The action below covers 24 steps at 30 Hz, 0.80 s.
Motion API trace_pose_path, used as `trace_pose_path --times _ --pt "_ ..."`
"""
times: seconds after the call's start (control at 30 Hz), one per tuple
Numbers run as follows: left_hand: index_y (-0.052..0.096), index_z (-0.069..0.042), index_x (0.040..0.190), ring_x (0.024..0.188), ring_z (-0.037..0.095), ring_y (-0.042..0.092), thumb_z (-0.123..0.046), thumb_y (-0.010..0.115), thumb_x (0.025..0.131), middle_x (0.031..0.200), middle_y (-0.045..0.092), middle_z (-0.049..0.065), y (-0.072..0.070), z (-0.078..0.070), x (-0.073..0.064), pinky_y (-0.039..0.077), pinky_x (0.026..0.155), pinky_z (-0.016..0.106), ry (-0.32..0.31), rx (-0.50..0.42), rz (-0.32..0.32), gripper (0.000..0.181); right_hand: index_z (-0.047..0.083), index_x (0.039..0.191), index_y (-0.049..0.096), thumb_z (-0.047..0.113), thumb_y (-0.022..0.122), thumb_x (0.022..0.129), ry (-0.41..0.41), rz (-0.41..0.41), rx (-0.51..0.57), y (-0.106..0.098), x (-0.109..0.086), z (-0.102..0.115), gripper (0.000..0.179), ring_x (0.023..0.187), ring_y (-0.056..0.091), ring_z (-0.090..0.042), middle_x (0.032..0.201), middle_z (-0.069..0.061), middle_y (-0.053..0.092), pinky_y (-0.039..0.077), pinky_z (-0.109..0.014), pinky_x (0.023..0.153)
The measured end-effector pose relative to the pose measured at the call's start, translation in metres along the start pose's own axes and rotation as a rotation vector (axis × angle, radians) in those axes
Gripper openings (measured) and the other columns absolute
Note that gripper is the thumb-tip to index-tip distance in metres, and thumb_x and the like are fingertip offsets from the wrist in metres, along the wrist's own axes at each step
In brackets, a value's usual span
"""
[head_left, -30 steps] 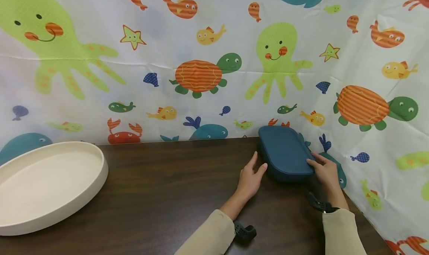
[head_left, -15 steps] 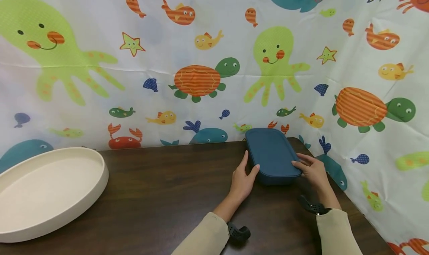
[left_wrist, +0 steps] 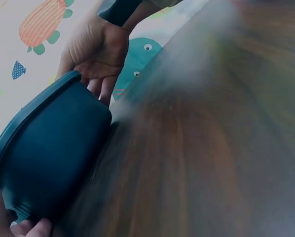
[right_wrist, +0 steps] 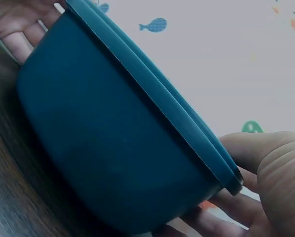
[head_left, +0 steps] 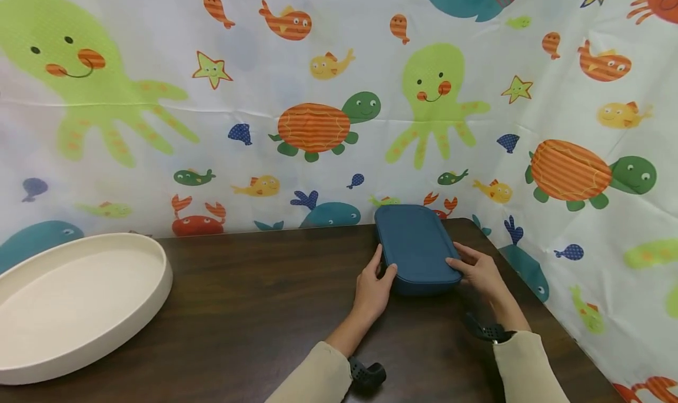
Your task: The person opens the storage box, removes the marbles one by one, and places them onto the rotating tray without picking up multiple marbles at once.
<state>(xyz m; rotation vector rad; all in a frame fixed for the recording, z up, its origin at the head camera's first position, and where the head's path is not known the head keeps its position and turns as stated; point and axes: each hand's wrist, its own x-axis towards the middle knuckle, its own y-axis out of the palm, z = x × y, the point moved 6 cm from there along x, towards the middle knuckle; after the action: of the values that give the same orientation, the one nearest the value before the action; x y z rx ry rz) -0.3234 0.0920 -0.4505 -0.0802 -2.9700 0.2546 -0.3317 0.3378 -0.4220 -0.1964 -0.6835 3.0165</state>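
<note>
A dark blue lidded food container (head_left: pixel 417 244) with rounded corners is at the back right of the table, lid on top. My left hand (head_left: pixel 372 288) grips its left side near the front corner; in the left wrist view those fingertips (left_wrist: pixel 39 228) curl beneath the container's near end. On the opposite side my right hand (head_left: pixel 483 276) holds the rim, thumb on the lid. The right wrist view has the right thumb (right_wrist: pixel 251 148) over the lid edge and its fingers under the rim. The container's underside (right_wrist: pixel 83 192) stays close over the tabletop.
A large round cream tray (head_left: pixel 79 356) with a raised rim stands at the left of the dark wooden table (head_left: pixel 254 309). A white curtain (head_left: pixel 339 32) printed with sea animals hangs behind the table and along its right side. Each wrist wears a black strap-mounted device (head_left: pixel 367 375).
Both hands have moved the blue container leftward along the back of the table, away from the right-hand curtain. The left hand has kept to its left side, the right hand to its right.
</note>
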Motion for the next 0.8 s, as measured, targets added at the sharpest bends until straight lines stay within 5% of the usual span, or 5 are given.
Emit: trace_pose_path --times 0.23,0.4,0.63,0.8 --pt "0.027 -0.03 0.151 0.137 0.027 0.041 -0.04 0.051 0.094 0.155 0.032 0.001 -0.028 0.002 -0.019 0.037 0.109 0.049 0.001 -0.01 -0.019 0.062 0.013 0.153 0.022 0.041 0.063 0.089 -0.054 0.133 -0.034 0.027 -0.004 0.013 0.08 0.107 0.063 -0.03 0.151 -0.027 0.032 0.055 -0.045 0.085" --pt "0.023 -0.033 0.151 0.139 0.026 0.037 -0.037 0.049 0.095 0.156 0.03 -0.001 -0.047 0.001 -0.028 0.036 0.109 0.05 0.012 -0.003 -0.009 0.062 0.017 0.154 0.018 0.035 0.063 0.09 -0.058 0.227 0.054 0.046 -0.009 0.018 0.08 0.105 0.064 -0.029 0.151 -0.028 0.029 0.056 -0.044 0.084" --pt "0.024 -0.034 0.151 0.138 0.022 0.039 -0.031 0.052 0.095 0.152 0.036 0.004 -0.08 0.006 -0.038 0.037 0.109 0.049 0.015 0.008 0.0 0.062 0.018 0.153 0.022 0.03 0.065 0.089 -0.087 0.271 0.132 0.075 -0.016 0.029 0.078 0.103 0.065 -0.028 0.149 -0.029 0.033 0.057 -0.043 0.08" --pt "0.029 -0.022 0.151 0.136 0.028 0.04 -0.019 0.055 0.094 0.151 0.038 0.01 -0.106 0.006 -0.042 0.037 0.108 0.05 0.03 -0.021 -0.017 0.062 0.02 0.151 0.025 0.029 0.067 0.088 -0.106 0.273 0.138 0.097 -0.018 0.039 0.076 0.102 0.065 -0.029 0.147 -0.027 0.037 0.058 -0.042 0.077"
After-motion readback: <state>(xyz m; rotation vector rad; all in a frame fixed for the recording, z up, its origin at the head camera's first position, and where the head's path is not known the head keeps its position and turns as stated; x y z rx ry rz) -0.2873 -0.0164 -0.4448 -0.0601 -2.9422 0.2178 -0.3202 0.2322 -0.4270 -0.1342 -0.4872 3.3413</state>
